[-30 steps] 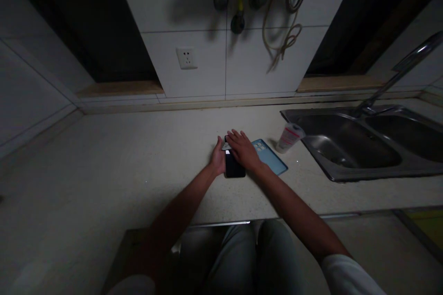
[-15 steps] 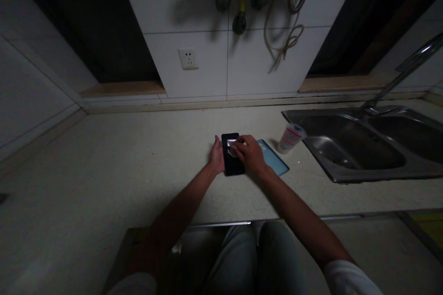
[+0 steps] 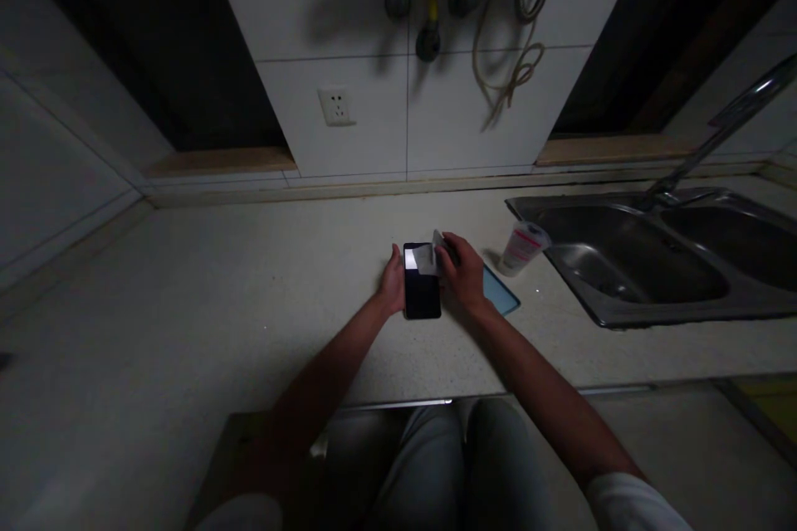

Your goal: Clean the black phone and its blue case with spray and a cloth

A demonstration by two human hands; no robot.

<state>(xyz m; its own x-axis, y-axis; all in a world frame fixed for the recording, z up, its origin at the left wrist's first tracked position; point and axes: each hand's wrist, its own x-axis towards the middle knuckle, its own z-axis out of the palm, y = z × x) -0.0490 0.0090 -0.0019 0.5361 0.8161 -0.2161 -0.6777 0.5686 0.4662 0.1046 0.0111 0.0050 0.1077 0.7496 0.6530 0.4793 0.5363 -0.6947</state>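
Observation:
A black smartphone [image 3: 422, 299] is at the middle of the counter, its dark screen facing up and a bright reflection near its top left. My left hand [image 3: 392, 282] grips it by the left edge, thumb pointing up along the side; the other fingers are mostly hidden. Between the closed fingers of my right hand [image 3: 464, 272] is a thin whitish wipe [image 3: 427, 259], part of it standing up and part hanging over the upper screen. Partly covered by that hand, a light blue phone case [image 3: 501, 294] lies to the right of the phone.
A clear plastic cup with pink print [image 3: 521, 249] leans to the right beyond the case. Further right is a steel double-bowl sink [image 3: 598, 311] with a tall faucet [image 3: 697, 156]. A socket [image 3: 336, 106], pipes and a hanging cord [image 3: 514, 83] are on the tiled wall behind the counter [image 3: 249, 282].
My right hand has shifted slightly right and lifted from the screen, so the wipe now shows unfolded. The hand covers the upper part of the blue case.

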